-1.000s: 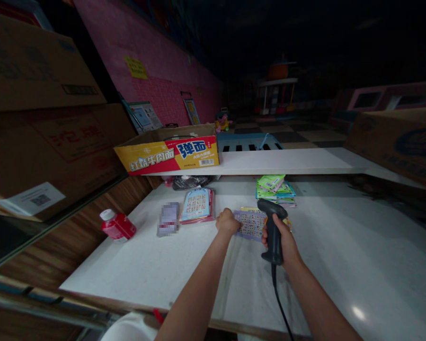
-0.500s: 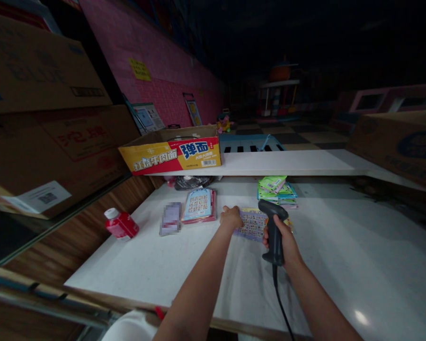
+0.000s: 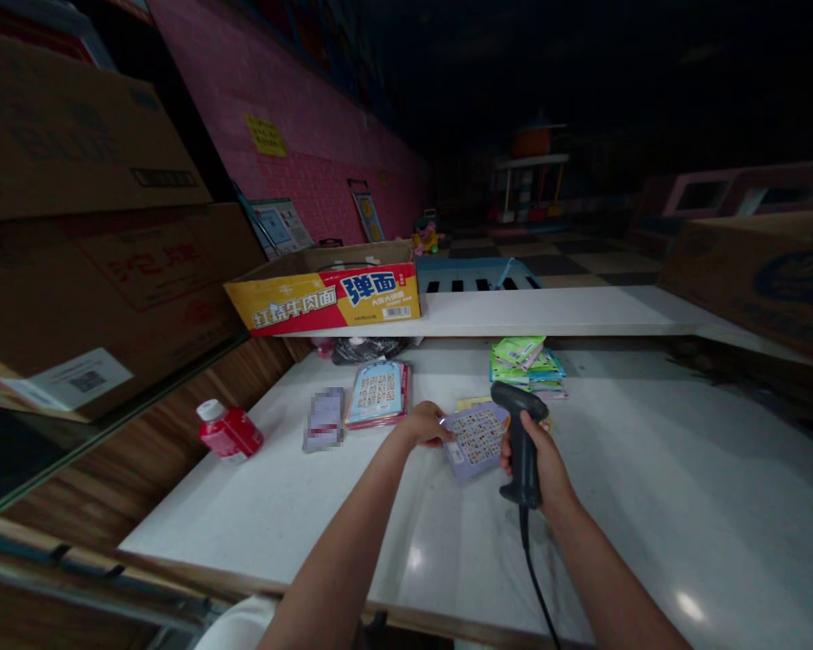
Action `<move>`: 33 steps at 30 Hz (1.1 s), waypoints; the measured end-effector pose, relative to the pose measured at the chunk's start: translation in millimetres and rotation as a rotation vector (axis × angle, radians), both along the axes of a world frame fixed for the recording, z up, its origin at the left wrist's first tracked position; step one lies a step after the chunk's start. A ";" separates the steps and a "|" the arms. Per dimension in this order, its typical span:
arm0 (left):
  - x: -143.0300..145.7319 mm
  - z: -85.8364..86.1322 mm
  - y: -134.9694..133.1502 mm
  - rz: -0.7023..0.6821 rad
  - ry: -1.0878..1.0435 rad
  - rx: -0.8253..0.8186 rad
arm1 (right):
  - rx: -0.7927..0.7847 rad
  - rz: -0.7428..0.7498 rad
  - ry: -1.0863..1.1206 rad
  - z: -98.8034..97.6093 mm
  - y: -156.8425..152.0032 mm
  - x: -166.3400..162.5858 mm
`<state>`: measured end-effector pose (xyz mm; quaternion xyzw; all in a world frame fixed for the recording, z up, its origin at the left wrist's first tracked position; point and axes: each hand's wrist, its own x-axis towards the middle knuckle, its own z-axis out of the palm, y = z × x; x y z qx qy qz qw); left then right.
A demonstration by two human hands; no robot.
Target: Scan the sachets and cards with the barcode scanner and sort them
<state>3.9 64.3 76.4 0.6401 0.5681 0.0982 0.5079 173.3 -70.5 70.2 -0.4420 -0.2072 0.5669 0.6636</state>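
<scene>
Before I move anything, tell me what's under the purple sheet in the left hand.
A strip of a yellow item shows past the far edge of the purple sheet; the purple sheet and black scanner hide more. Anything else beneath is covered.

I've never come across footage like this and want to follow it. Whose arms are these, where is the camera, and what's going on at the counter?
There is no machine here: these are a person's own bare hands. The camera sits on their head, looking forward and down. The left hand grips the left edge of a purple printed card. The right hand holds a dark, corded handheld scanner over it. On the white counter are also a red bottle, a light-blue-topped stack and green packets. A yellow-and-red carton stands on the raised shelf.
</scene>
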 end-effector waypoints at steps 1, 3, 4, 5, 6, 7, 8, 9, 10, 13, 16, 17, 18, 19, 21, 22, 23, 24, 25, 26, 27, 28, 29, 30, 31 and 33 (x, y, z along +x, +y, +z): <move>-8.4 1.9 -3.7 -0.016 -0.103 -0.080 | -0.001 0.006 0.002 0.7 -0.7 0.1; -26.3 6.6 -11.5 -0.055 -0.296 -0.197 | 0.013 0.033 0.032 2.2 -2.7 0.8; -34.8 8.5 -15.5 -0.054 -0.379 -0.215 | 0.029 0.058 0.056 3.0 -3.8 1.3; -42.4 9.6 -19.2 -0.036 -0.455 -0.203 | 0.050 0.089 0.081 3.6 -4.9 1.9; -48.6 9.6 -22.8 -0.003 -0.526 -0.163 | 0.073 0.123 0.102 4.0 -6.0 2.3; -53.1 8.0 -25.9 0.042 -0.593 -0.101 | 0.095 0.156 0.117 4.1 -7.1 2.5; -55.8 5.0 -28.6 0.092 -0.658 -0.025 | 0.111 0.191 0.121 3.9 -8.1 2.4; -56.8 0.6 -30.8 0.141 -0.718 0.059 | 0.123 0.225 0.113 3.4 -9.0 1.7; -56.4 -5.1 -32.4 0.189 -0.767 0.147 | 0.131 0.251 0.096 2.7 -9.8 0.3; -50.7 -26.0 -34.1 0.334 -0.806 0.396 | 0.125 0.286 -0.004 0.2 -12.0 -7.1; -45.4 -44.8 -33.9 0.470 -0.766 0.546 | 0.091 0.276 -0.114 -0.8 -14.6 -16.1; -44.5 -49.3 -33.9 0.498 -0.760 0.570 | 0.079 0.281 -0.141 -0.8 -15.4 -18.4; -44.1 -52.9 -34.0 0.516 -0.758 0.586 | 0.067 0.287 -0.162 -0.6 -16.2 -20.2; -44.0 -55.5 -34.3 0.530 -0.759 0.597 | 0.056 0.294 -0.180 -0.4 -17.0 -21.4; -44.5 -58.1 -35.3 0.546 -0.763 0.611 | 0.043 0.309 -0.217 -0.1 -18.2 -22.4; -44.8 -58.2 -36.0 0.550 -0.766 0.615 | 0.039 0.314 -0.237 -0.1 -18.7 -22.5; -45.2 -57.9 -36.8 0.553 -0.766 0.618 | 0.035 0.317 -0.259 -0.2 -19.2 -22.5; -45.5 -57.1 -37.7 0.557 -0.754 0.620 | 0.030 0.317 -0.280 -0.5 -19.6 -22.5; -45.7 -56.1 -38.5 0.563 -0.727 0.622 | 0.024 0.316 -0.298 -0.8 -20.1 -22.7; -45.9 -55.0 -39.3 0.572 -0.689 0.627 | 0.018 0.314 -0.310 -1.2 -20.5 -22.9; -45.9 -54.0 -39.9 0.584 -0.648 0.633 | 0.014 0.313 -0.316 -1.5 -20.8 -23.2; -45.9 -53.4 -40.2 0.594 -0.615 0.639 | 0.010 0.312 -0.319 -1.7 -21.1 -23.5; -45.9 -53.1 -40.3 0.599 -0.602 0.644 | 0.008 0.313 -0.319 -1.8 -21.2 -23.8; -45.8 -53.4 -40.1 0.596 -0.610 0.645 | 0.005 0.315 -0.318 -1.7 -21.3 -24.0; -45.8 -54.0 -39.6 0.589 -0.635 0.641 | 0.003 0.316 -0.316 -1.6 -21.2 -24.1; -45.6 -56.1 -38.3 0.574 -0.688 0.627 | -0.001 0.318 -0.313 -1.2 -20.9 -24.1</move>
